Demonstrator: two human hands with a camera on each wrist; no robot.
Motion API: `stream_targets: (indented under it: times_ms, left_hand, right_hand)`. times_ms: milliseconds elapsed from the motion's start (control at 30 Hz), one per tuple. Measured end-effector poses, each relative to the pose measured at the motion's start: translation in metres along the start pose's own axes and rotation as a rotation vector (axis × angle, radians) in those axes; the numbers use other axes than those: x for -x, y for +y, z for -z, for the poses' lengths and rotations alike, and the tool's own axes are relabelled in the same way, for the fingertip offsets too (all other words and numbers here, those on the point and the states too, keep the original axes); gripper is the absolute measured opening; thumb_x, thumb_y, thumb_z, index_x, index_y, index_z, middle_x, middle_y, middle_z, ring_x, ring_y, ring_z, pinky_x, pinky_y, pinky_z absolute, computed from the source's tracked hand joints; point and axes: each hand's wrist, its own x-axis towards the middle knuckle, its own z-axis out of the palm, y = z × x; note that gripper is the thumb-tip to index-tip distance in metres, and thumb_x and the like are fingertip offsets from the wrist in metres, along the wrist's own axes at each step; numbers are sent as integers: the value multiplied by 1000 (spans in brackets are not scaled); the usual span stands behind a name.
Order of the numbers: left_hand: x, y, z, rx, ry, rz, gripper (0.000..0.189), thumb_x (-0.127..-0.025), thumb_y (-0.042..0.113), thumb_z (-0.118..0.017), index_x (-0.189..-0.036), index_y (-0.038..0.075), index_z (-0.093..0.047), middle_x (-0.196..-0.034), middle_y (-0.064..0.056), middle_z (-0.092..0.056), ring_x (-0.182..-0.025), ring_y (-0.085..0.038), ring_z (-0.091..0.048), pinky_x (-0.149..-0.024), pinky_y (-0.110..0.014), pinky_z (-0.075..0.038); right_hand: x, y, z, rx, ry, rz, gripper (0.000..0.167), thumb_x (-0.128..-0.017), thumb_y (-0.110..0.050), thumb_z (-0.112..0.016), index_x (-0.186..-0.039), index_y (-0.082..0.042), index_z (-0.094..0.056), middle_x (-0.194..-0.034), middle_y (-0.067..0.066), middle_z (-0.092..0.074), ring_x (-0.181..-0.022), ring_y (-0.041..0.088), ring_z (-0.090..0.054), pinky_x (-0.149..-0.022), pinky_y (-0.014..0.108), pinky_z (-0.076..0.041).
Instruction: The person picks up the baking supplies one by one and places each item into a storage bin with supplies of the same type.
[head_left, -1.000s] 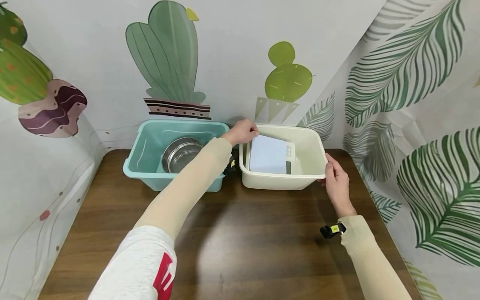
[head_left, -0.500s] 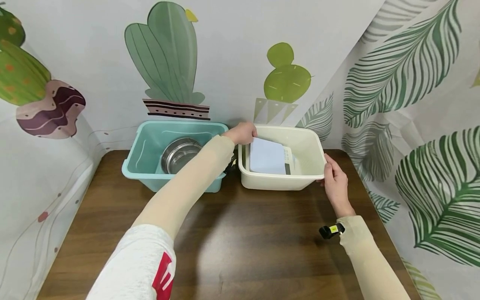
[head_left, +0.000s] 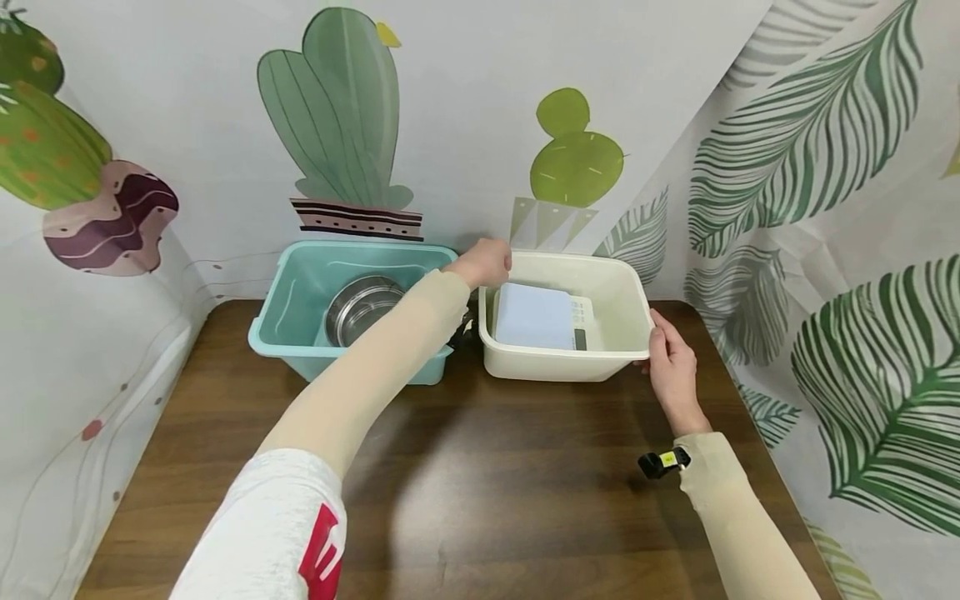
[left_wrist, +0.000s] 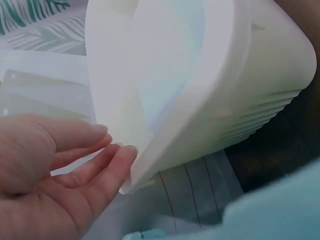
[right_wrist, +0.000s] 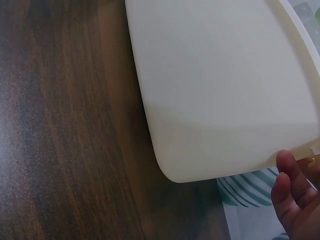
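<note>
A cream plastic bin [head_left: 558, 364] stands at the back of the table. Inside lies a flat light blue piece [head_left: 534, 317], partly over a cream device [head_left: 582, 313] with buttons and a dark display. My left hand [head_left: 483, 263] is at the bin's back left corner; in the left wrist view, its fingertips [left_wrist: 131, 150] are right at the rim, with nothing between thumb and fingers. On the other side, my right hand [head_left: 672, 363] grips the bin's right rim. The right wrist view shows fingers [right_wrist: 284, 192] at the rim and the bin's outer wall.
Left of the cream bin stands a teal bin [head_left: 262, 337] holding a round metal pot [head_left: 347, 310], partly hidden by my left forearm. Both bins sit close to the patterned wall covering [head_left: 457, 125]. The brown wooden table [head_left: 510, 483] extends in front.
The light blue piece, earlier with its back left corner raised in my left hand, has come down and lies lower in the bin. My left hand has let it go. The right hand stays put.
</note>
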Motion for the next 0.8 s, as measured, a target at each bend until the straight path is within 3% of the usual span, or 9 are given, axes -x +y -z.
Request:
stream_targets:
  times_ms: [67, 133, 200, 267, 567, 667, 800]
  left_hand:
    - [5, -3, 2, 37, 21, -8, 22, -100, -3, -47, -80, 7, -47, -82, -5, -41, -74, -18, -33, -70, -30, -31]
    - [12, -5, 4, 65, 41, -25, 14, -102, 1, -50, -98, 2, -64, -102, -9, -59, -88, -20, -49, -81, -31, -42]
    - [17, -6, 6, 81, 51, -49, 24, -103, 6, -52, -119, -1, -69, -124, -13, -66, -106, -25, -59, -94, -35, -48]
    - [22, -6, 9, 89, 57, -74, 31, -104, 9, -54, -129, -1, -69, -136, -15, -65, -121, -28, -61, -102, -39, -49]
    - [56, 0, 19, 154, 110, -159, 26, -106, 14, -57, -124, 0, -71, -125, -14, -71, -114, -27, -65, -100, -37, -51]
    - [72, 4, 20, 170, 121, -197, 25, -105, 14, -59, -123, 1, -71, -121, -13, -72, -111, -25, -66, -97, -35, -52]
    - [95, 5, 19, 170, 142, -246, 24, -105, 15, -60, -121, 2, -71, -117, -11, -73, -108, -23, -68, -93, -34, -53]
  right_hand:
    - [0, 0, 0, 3, -9, 6, 44, -113, -30, -43, -152, -17, -57, -106, 29, -68, -60, 9, -63, -56, 20, -52]
    - [0, -1, 1, 9, -21, 6, 44, -112, -31, -43, -152, -16, -57, -107, 31, -68, -60, 10, -64, -56, 21, -52]
    - [0, -2, 2, 23, -32, 6, 45, -112, -31, -43, -152, -16, -56, -108, 31, -68, -60, 9, -64, -56, 21, -53]
    - [0, -2, 3, 41, -43, 6, 45, -112, -32, -43, -153, -16, -56, -108, 31, -68, -59, 5, -63, -56, 20, -52]
    - [1, -4, 10, 168, -41, 30, 47, -112, -36, -45, -152, -15, -57, -102, 22, -70, -58, 7, -58, -58, 13, -46]
    - [3, -5, 14, 178, -31, 34, 47, -112, -35, -45, -152, -15, -57, -99, 21, -69, -60, 3, -58, -60, 12, -46]
    - [7, -8, 18, 174, -25, 56, 46, -111, -32, -46, -151, -12, -57, -107, 22, -71, -63, -8, -58, -63, 9, -46]
